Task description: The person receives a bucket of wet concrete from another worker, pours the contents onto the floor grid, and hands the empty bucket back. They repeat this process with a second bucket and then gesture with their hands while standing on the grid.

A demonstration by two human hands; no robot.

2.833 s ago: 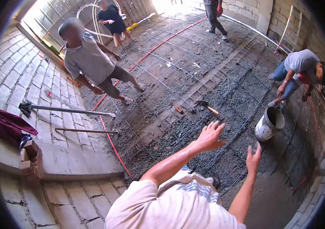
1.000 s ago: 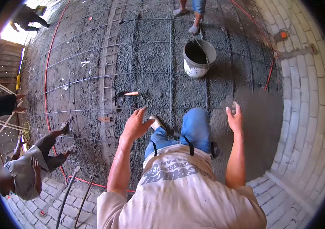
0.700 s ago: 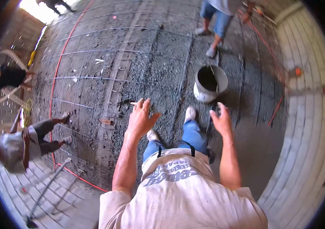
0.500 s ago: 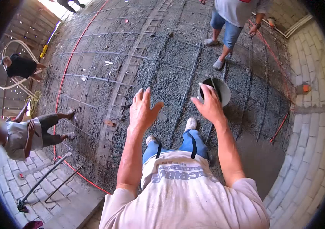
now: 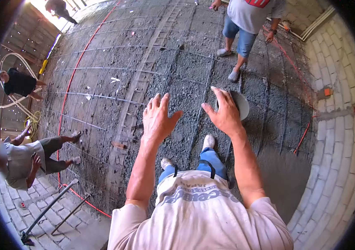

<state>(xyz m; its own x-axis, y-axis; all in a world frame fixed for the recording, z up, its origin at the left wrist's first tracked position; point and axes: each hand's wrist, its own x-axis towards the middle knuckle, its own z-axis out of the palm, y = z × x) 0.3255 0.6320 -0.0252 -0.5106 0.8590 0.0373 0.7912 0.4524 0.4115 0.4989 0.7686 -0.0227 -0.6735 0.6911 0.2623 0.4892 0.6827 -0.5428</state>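
Note:
My left hand [image 5: 160, 117] is raised in front of me with its fingers stretched and thumb apart, holding nothing. Level with it, my right hand [image 5: 225, 112] is likewise spread and bare. Behind the right hand a grey bucket [image 5: 241, 106] shows in part; the hand overlaps it in this view. Under both hands lies wet grey concrete [image 5: 186, 96] with rebar rods [image 5: 206, 91] running across it. My feet, in pale footwear, stand in the mix.
Facing me at upper right stands a person in blue shorts [image 5: 239, 37]. Other people are at left [image 5: 21, 81] and near the doorway [image 5: 58, 8]. A red hose [image 5: 67, 96] crosses the ground. Block wall [image 5: 336, 137] bounds the right; long-handled tools [image 5: 50, 206] lean at lower left.
The view has shifted slightly, and the person at upper right appears a little further left. My hands stay raised and spread, the right hand now covering more of the bucket.

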